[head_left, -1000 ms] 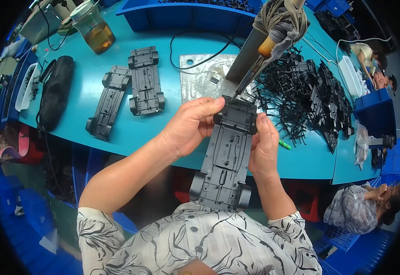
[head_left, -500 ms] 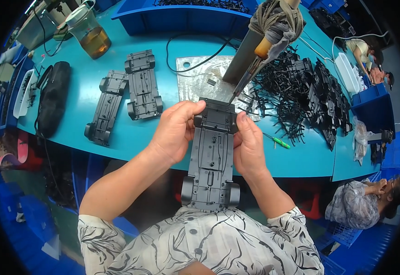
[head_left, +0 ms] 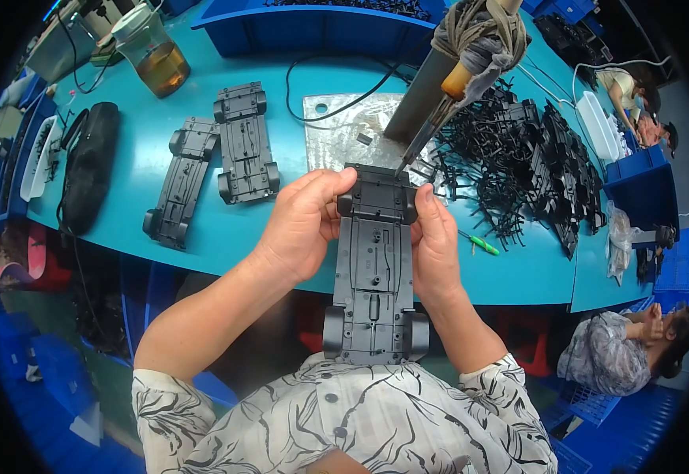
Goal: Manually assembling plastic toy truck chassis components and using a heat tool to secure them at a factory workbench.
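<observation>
Between my hands is a black plastic toy car chassis (head_left: pixel 374 272), its far end over the table edge and its near end close to my shirt. My left hand (head_left: pixel 301 225) grips the far left corner, thumb on top. On the far right side, my right hand (head_left: pixel 437 249) holds the edge with its thumb up along it; its other fingers are mostly hidden. A soldering-iron-like tool (head_left: pixel 423 141) with a cloth-wrapped handle slants down on a metal post (head_left: pixel 415 110). Its tip is at the chassis's far right edge; I cannot tell if they touch.
Two similar chassis (head_left: pixel 245 150) lie to the left, beside a black pouch (head_left: pixel 91 170) and a jar of amber liquid (head_left: pixel 163 67). Thin black parts (head_left: pixel 502 158) are heaped at right, near a green-handled tool (head_left: pixel 482 244). A blue bin (head_left: pixel 313 31) stands behind; other people sit at right.
The chassis has swung slightly, its near end moving right. My right thumb has shifted up and right along its edge. Both hands still hold it.
</observation>
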Demonstrator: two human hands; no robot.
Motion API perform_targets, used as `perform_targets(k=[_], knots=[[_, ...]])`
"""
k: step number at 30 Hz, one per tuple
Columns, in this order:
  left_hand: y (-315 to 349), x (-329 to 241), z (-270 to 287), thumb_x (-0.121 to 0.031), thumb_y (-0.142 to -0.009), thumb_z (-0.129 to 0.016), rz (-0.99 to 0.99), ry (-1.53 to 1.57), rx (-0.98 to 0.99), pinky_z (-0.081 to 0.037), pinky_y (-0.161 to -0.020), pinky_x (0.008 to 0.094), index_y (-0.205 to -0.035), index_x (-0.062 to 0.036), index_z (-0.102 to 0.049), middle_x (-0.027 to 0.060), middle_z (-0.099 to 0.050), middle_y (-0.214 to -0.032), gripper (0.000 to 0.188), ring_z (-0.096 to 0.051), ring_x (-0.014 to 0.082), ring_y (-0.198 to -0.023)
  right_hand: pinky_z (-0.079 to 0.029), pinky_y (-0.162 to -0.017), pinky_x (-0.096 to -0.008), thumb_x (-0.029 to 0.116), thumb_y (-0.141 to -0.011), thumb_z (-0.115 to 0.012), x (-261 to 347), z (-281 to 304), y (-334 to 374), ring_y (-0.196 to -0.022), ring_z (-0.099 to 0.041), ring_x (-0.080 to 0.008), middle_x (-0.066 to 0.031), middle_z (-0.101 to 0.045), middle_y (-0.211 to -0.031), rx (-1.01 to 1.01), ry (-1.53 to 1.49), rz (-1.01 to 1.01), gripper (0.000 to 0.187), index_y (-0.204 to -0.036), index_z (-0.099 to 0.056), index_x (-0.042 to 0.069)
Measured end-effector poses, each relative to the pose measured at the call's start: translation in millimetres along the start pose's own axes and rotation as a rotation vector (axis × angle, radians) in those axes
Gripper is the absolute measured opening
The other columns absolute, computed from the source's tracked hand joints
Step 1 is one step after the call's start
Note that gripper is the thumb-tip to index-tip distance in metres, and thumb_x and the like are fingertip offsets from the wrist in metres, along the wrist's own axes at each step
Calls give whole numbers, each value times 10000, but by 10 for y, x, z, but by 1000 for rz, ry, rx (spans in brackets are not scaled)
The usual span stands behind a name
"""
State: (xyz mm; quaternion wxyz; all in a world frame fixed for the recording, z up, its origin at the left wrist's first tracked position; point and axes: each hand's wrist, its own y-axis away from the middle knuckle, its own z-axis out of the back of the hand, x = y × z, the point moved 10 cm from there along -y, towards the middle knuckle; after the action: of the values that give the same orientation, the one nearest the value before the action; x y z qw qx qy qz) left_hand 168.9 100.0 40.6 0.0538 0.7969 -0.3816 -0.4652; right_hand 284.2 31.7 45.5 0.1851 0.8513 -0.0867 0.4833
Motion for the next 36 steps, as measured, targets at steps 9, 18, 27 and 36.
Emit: perform_targets(k=[9, 18, 27, 36], knots=[[-15, -9, 15, -255, -873, -601, -5, 0, 5, -450, -559, 213, -864, -74, -559, 0, -611, -776, 185, -561, 58, -653, -517, -566, -197, 427, -962, -445, -16, 5, -39, -694, -637, -83, -67, -654, -898, 29, 35, -7, 435, -1051, -557, 16], [-38, -5, 33, -244, -872, -601, -12, -3, 9, -460, -541, 221, -862, -57, -564, 14, -613, -784, 192, -565, 69, -649, -521, -612, -214, 377, -963, -462, -19, 35, -29, -724, -631, -84, -48, -644, -888, -53, -7, 18, 356, -1018, -564, 41], [-13, -5, -19, -232, -872, -602, 5, 26, 17, -480, -544, 238, -857, -55, -554, 27, -611, -768, 184, -579, 85, -648, -509, -631, -203, 341, -967, -461, -5, 19, -33, -735, -618, -70, -31, -632, -878, -49, -43, 24, 305, -986, -564, 54], [-55, 65, 56, -231, -871, -607, 31, 18, 19, -473, -554, 235, -859, -60, -554, 20, -617, -782, 179, -581, 80, -658, -510, -613, -202, 351, -966, -461, -15, 36, -36, -717, -619, -70, -34, -635, -879, -60, -17, 12, 321, -1000, -566, 50]])
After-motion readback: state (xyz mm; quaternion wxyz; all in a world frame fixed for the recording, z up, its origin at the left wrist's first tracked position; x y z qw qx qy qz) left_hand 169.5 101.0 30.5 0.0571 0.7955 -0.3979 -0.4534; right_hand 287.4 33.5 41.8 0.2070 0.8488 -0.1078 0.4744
